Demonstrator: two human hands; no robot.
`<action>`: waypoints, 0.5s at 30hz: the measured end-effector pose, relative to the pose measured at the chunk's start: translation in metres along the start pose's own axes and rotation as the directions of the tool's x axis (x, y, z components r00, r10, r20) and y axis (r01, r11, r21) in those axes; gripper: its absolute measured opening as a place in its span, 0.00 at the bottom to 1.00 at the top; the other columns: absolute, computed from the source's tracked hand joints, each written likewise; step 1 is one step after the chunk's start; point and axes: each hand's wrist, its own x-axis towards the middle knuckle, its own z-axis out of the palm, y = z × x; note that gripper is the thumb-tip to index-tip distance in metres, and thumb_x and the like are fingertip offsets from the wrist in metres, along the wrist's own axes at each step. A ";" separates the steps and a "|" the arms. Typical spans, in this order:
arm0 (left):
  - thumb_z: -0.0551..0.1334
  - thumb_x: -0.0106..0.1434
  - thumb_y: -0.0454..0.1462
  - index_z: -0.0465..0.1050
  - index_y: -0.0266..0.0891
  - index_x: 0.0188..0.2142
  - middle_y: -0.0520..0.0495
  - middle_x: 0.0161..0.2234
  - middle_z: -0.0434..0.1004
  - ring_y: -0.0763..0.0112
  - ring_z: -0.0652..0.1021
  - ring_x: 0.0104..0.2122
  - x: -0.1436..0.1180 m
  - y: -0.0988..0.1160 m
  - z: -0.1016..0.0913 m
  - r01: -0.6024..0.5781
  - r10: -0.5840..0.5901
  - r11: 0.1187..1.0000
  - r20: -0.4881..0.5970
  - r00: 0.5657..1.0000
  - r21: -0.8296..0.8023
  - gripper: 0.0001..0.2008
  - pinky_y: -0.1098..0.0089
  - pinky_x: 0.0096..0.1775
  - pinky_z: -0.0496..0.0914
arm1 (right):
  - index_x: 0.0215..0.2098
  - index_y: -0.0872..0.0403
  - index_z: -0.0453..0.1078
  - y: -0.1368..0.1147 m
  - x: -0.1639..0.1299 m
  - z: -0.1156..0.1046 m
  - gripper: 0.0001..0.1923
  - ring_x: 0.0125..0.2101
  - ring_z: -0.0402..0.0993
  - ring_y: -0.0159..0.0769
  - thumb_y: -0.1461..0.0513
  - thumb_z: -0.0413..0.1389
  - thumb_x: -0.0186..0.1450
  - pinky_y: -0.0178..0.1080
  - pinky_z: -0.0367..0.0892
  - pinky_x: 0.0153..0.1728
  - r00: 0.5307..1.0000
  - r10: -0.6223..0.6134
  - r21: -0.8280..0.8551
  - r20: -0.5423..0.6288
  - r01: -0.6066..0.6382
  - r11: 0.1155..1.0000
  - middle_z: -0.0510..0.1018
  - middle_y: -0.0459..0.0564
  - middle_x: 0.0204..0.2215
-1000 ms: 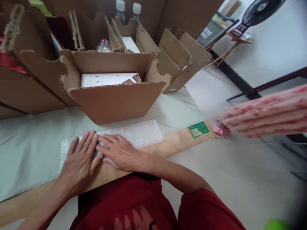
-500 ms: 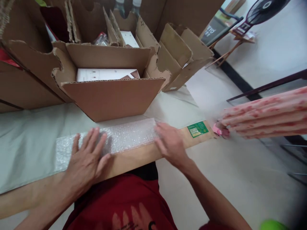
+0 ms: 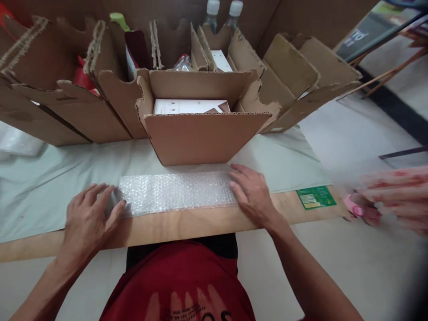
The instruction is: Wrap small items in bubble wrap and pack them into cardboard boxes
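Moved: both hands now spread to the ends of the strip.
Strip: clear, pebbly rectangular bubble-wrap strip [image 3: 175, 192], flat along the wooden table [image 3: 200, 225] edge.
Left hand [image 3: 88, 218]: fingers open, pressing its left end.
Right hand [image 3: 252, 194]: open palm flat on its right end.
Behind: open corrugated cardboard box [image 3: 203, 133].

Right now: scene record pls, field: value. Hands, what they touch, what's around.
left hand: flat, palm down, fingers on the left end of the bubble wrap strip
right hand: flat, on the strip's right end
bubble wrap strip: lies lengthwise along the table's near side
table edge: bare wood, with a green sticker to the right
open cardboard box: just behind the strip, white item inside
behind: more open boxes, two bottles
far right: blurred pink patterned shape, cannot tell what
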 end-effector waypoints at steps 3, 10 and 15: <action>0.62 0.66 0.52 0.79 0.38 0.45 0.31 0.50 0.81 0.33 0.76 0.55 0.014 0.013 0.013 0.077 -0.075 0.994 -0.021 0.997 0.078 0.21 0.35 0.58 0.67 | 0.56 0.57 0.76 0.016 0.015 -0.002 0.20 0.61 0.74 0.61 0.57 0.52 0.72 0.63 0.70 0.58 0.994 0.111 -0.093 0.012 -0.109 0.990 0.77 0.66 0.63; 0.57 0.60 0.43 0.70 0.44 0.33 0.47 0.31 0.79 0.60 0.77 0.31 0.034 0.030 0.003 0.240 -0.233 0.966 0.074 0.970 -0.094 0.07 0.61 0.37 0.72 | 0.34 0.50 0.73 0.000 -0.006 -0.013 0.09 0.40 0.83 0.46 0.60 0.52 0.70 0.49 0.74 0.45 0.995 0.067 0.104 0.072 -0.074 0.992 0.86 0.52 0.38; 0.61 0.62 0.42 0.71 0.42 0.35 0.53 0.28 0.75 0.67 0.75 0.29 0.068 0.017 -0.039 0.374 -0.358 0.924 0.167 0.919 -0.080 0.07 0.68 0.36 0.65 | 0.49 0.51 0.75 -0.043 -0.037 -0.006 0.09 0.41 0.82 0.45 0.58 0.57 0.72 0.46 0.74 0.43 0.995 -0.039 0.154 0.088 0.025 0.988 0.86 0.53 0.41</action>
